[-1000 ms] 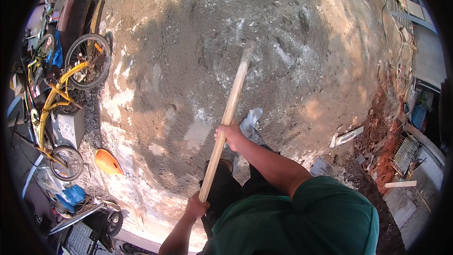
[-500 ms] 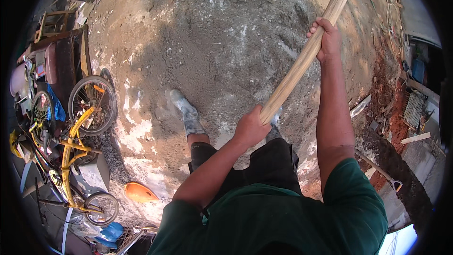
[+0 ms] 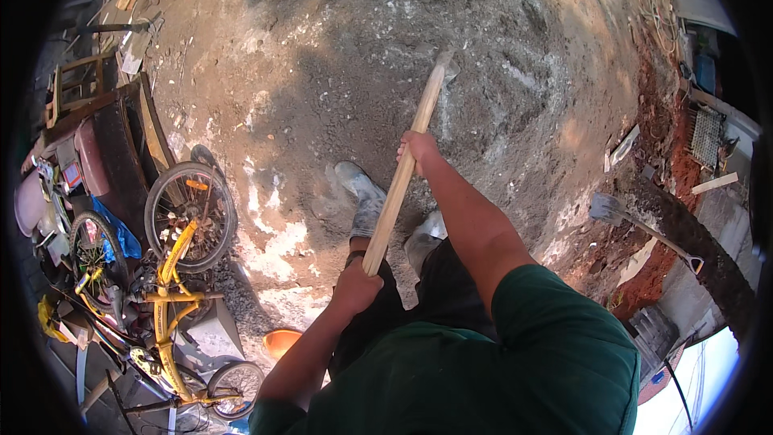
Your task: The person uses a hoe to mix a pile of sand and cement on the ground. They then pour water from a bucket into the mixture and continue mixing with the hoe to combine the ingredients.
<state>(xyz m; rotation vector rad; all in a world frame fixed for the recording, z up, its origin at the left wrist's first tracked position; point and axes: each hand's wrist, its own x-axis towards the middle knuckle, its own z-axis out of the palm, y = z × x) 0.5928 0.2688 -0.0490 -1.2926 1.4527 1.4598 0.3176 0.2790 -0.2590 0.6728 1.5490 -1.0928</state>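
A long, pale wooden-handled hoe (image 3: 400,181) slants across in front of me, its far end down at the ground. Its grey head (image 3: 452,72) shows only in part against the grey, wet-looking mix (image 3: 362,89) of sand or mortar. My left hand (image 3: 354,288) is wrapped round the near end of the handle, by my left thigh. Farther up the shaft, my right hand (image 3: 419,151) grips it with closed fingers. My boots (image 3: 362,189), smeared grey, stand on either side of the handle's lower part.
To the left a yellow bicycle (image 3: 171,306) leans among piled boards and household junk. An orange bowl-shaped thing (image 3: 282,343) lies near my left forearm. On the right, a shovel (image 3: 651,231) lies by reddish soil (image 3: 644,270), with a metal grate (image 3: 705,138) beyond.
The hoe has swung from the upper right down toward the middle, its head now at the mix. My right hand moved left and lower; my left hand drew back toward my left thigh.
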